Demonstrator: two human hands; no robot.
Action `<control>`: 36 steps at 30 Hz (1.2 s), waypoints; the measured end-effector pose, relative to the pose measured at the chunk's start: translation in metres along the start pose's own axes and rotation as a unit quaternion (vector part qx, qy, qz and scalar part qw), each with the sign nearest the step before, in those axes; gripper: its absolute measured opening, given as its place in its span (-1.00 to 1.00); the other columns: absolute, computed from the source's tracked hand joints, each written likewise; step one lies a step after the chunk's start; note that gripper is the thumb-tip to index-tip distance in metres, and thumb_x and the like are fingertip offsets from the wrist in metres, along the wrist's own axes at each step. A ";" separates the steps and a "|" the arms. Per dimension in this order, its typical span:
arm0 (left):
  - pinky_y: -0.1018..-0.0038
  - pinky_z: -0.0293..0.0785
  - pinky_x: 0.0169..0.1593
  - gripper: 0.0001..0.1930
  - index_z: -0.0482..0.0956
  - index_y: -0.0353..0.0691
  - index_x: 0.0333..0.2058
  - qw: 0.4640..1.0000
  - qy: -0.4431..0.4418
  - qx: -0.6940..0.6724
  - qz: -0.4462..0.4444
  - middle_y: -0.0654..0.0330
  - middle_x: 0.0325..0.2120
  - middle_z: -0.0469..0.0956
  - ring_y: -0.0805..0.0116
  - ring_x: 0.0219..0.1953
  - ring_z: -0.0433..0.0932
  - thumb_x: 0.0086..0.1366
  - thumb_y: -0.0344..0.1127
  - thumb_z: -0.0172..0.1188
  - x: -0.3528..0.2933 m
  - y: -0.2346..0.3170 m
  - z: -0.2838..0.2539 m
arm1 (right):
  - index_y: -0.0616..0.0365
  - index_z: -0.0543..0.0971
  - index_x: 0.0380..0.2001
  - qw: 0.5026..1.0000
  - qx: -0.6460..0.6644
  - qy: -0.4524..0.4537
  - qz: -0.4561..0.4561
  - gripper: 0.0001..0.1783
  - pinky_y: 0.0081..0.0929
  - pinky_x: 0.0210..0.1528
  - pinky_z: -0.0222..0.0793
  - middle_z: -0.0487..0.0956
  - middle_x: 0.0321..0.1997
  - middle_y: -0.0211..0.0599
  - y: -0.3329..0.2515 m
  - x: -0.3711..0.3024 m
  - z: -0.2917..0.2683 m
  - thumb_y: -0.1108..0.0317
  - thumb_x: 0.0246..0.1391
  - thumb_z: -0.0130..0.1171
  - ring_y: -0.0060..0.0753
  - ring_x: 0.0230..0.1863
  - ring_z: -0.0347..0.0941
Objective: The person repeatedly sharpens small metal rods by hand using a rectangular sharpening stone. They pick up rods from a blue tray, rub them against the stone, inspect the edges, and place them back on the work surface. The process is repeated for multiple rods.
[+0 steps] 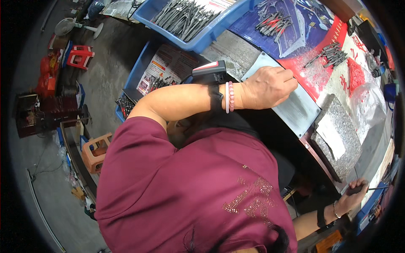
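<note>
If you swing the dark-handled tool (354, 190) low, its thin shaft could catch on the blue tray (363, 220) at the lower right; a loose hold would let it twist. It lies inside your right hand (351, 199), fingers wrapped round the handle, shaft pointing to the right edge. Your left hand (268, 87) curls above the pale plate (300, 111), right of upper centre (whether it pinches anything, I can't tell).
</note>
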State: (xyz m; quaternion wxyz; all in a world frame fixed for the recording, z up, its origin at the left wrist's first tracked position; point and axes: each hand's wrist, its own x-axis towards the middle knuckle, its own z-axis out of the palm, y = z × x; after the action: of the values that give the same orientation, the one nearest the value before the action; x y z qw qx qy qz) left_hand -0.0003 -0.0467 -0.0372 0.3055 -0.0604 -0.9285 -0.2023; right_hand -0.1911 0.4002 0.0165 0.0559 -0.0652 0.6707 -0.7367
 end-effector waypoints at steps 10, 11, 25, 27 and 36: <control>0.29 0.47 -0.31 -0.90 0.50 -0.20 -0.36 1.000 0.007 -0.003 -0.008 0.13 -0.48 0.44 0.11 -0.39 0.54 0.13 -0.44 0.22 0.001 0.000 0.001 | 0.24 0.44 -0.05 0.994 0.064 -0.067 -0.057 -0.82 -0.65 -0.48 0.26 0.42 -0.34 -0.27 0.023 -0.047 0.093 0.50 0.33 -0.07 -0.60 -0.50 0.25; 0.29 0.47 -0.30 -0.90 0.50 -0.21 -0.36 1.000 0.000 -0.010 -0.014 0.12 -0.48 0.45 0.10 -0.39 0.54 0.14 -0.44 0.21 0.002 0.000 0.001 | 0.24 0.44 -0.05 0.993 0.076 -0.069 -0.057 -0.81 -0.65 -0.49 0.26 0.42 -0.34 -0.27 0.025 -0.049 0.097 0.50 0.33 -0.07 -0.60 -0.52 0.24; 0.50 0.50 -0.25 -0.80 0.60 -0.32 -0.16 0.898 -0.233 -0.272 -0.254 0.23 -0.43 0.61 0.46 -0.36 0.57 0.31 -0.35 0.16 0.056 -0.002 -0.038 | 0.19 0.36 -0.34 0.990 0.104 -0.062 -0.075 -0.79 -0.68 -0.67 0.18 0.40 -0.48 -0.28 0.043 -0.058 0.125 0.33 0.39 -0.06 -0.64 -0.67 0.20; 0.63 0.47 -0.27 -0.82 0.61 -0.32 -0.15 0.839 -0.233 -0.375 -0.317 0.35 -0.40 0.56 0.62 -0.36 0.49 0.37 -0.35 0.13 0.066 0.003 -0.046 | 0.18 0.34 -0.41 0.990 0.098 -0.063 -0.082 -0.75 -0.67 -0.67 0.19 0.40 -0.48 -0.27 0.044 -0.058 0.127 0.32 0.39 -0.07 -0.64 -0.69 0.19; 0.61 0.45 -0.35 -0.83 0.51 -0.16 -0.26 0.891 0.218 -0.397 0.024 0.33 -0.38 0.44 0.55 -0.38 0.42 0.24 -0.61 0.15 0.078 0.111 -0.112 | 0.14 0.27 -0.56 0.988 0.130 -0.038 -0.072 -0.60 -0.66 -0.69 0.19 0.39 -0.52 -0.26 0.042 -0.061 0.127 0.23 0.39 -0.09 -0.62 -0.71 0.18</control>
State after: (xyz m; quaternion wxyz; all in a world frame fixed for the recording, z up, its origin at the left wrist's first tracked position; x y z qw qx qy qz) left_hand 0.0241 0.0073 0.1280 0.4560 -0.1527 -0.6792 -0.5545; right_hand -0.1098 0.2817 -0.0153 0.0363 -0.1339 0.5602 -0.8167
